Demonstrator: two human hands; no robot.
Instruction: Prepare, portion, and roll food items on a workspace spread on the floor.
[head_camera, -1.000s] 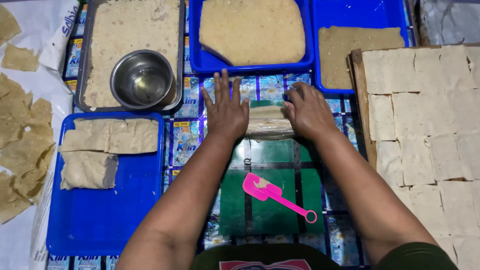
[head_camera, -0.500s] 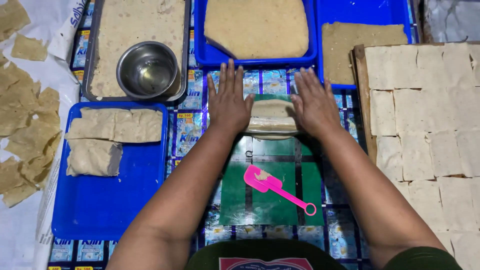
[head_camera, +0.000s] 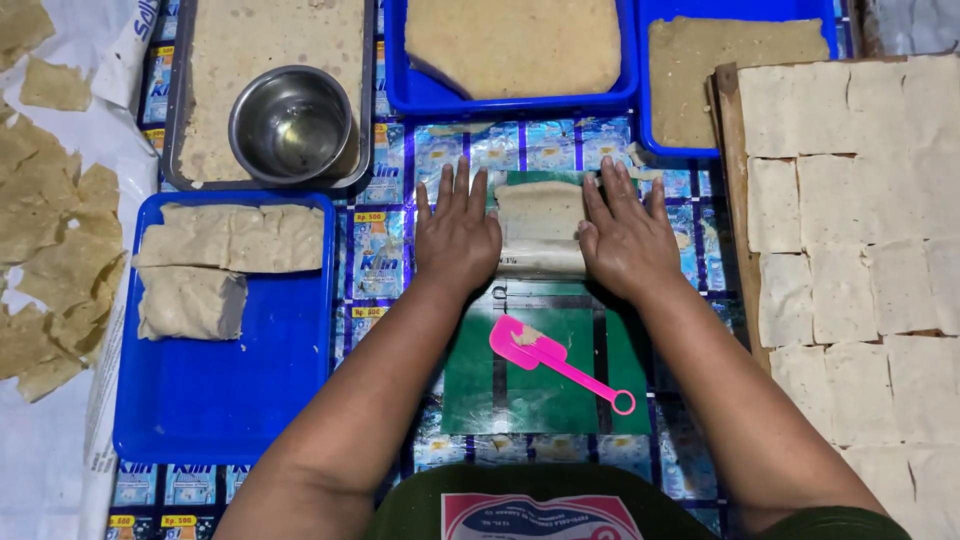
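My left hand (head_camera: 457, 238) and my right hand (head_camera: 625, 235) lie flat, fingers spread, on the two ends of a pale dough roll (head_camera: 540, 228). The roll is wrapped in clear plastic sheet and rests at the far edge of a green mat (head_camera: 540, 395). A pink spatula (head_camera: 552, 361) with a bit of paste on its blade lies on the mat between my forearms.
A blue tray (head_camera: 250, 390) at left holds finished rolls (head_camera: 230, 238). A metal bowl (head_camera: 292, 125) sits in a tray of beige paste (head_camera: 270, 40). Two more blue trays of paste (head_camera: 515, 45) are at the back. Pale square sheets (head_camera: 860, 230) cover a wooden board at right. Fried pieces (head_camera: 45, 240) lie far left.
Both hands have pushed the roll away from me, from near the mat's middle to its far edge. The spatula has stayed put.
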